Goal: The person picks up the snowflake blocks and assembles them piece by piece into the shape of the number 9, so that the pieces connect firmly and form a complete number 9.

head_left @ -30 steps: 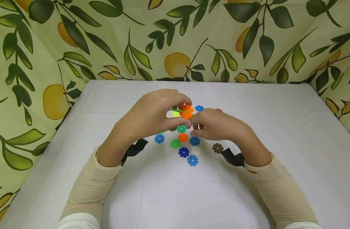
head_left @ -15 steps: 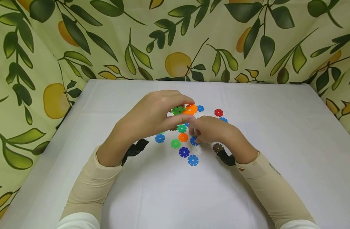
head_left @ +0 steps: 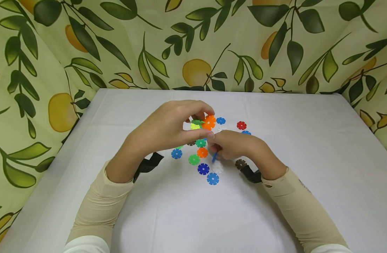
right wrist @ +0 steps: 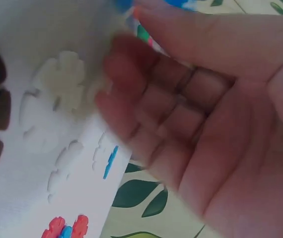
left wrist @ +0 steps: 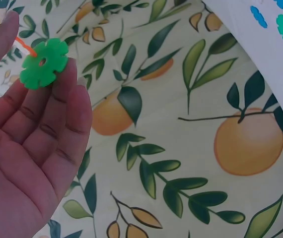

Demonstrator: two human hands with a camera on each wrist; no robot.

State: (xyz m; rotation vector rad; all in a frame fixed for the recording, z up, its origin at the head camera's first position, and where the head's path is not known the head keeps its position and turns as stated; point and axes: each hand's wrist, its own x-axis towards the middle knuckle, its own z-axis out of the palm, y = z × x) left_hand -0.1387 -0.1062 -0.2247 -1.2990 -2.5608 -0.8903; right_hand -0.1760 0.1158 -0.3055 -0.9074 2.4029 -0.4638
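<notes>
My left hand [head_left: 168,128] holds two slotted plastic snowflake discs joined together, an orange disc [head_left: 209,122] and a green disc [left wrist: 44,63]. In the left wrist view the orange disc shows only as a thin edge by the green one. My right hand [head_left: 239,144] is low over the scattered discs, just below the left thumb. Its fingers pinch a blue disc [head_left: 214,157] that stands tilted on edge. In the right wrist view only a blurred blue patch [right wrist: 124,5] shows near the thumb tip.
Several loose discs lie around the hands on the white table [head_left: 193,218], among them a dark blue disc [head_left: 203,169], an orange loose disc [head_left: 202,152], a brown disc [head_left: 241,164] and a red disc [head_left: 241,125]. A leaf-patterned cloth [head_left: 117,42] hangs behind.
My right hand has come down and left onto the blue disc, which lay flat and is now tipped on edge. The left hand's joined discs have turned slightly and shifted right.
</notes>
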